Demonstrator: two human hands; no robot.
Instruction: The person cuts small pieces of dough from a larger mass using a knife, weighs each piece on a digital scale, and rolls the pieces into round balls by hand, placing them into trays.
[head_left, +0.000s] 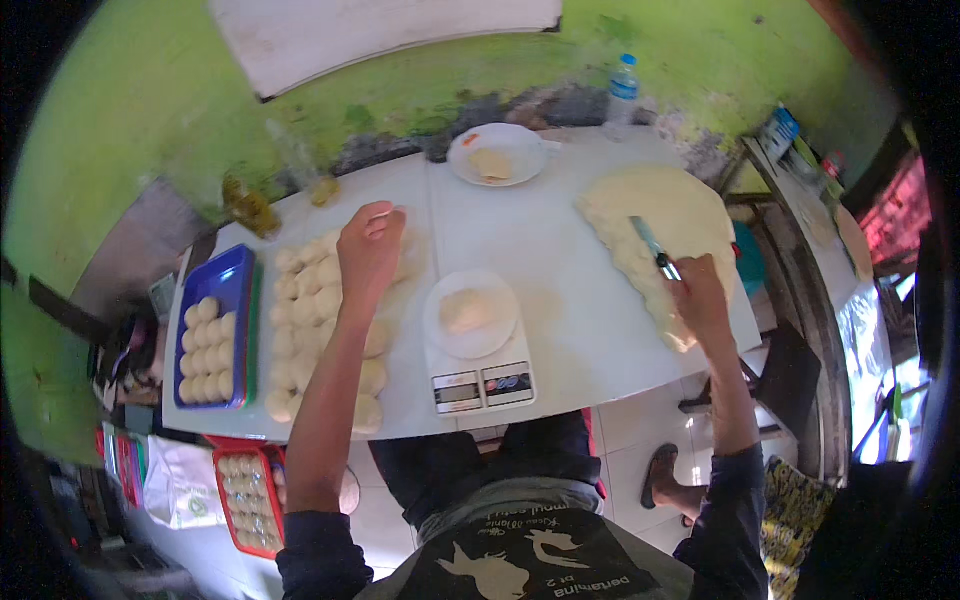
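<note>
My right hand (703, 296) grips a metal-bladed cutter (646, 240) and hangs over a large flat slab of pale dough (660, 199) at the table's right. Its blade points up and left across the slab. With fingers curled in, my left hand (373, 251) is above the rows of dough pieces (306, 307) on the left; whether it holds anything is hidden. Between my hands stands a white digital kitchen scale (484, 386). A lump of dough (466, 310) rests on its round platform.
A blue tray (217, 281) with dough balls stands at the table's left edge. Along the back are a white plate (517, 142), a water bottle (622, 90) and a jar of yellowish contents (250, 208). Below left, a red tray (219, 510) holds more balls. Another person's foot (666, 487) shows below right.
</note>
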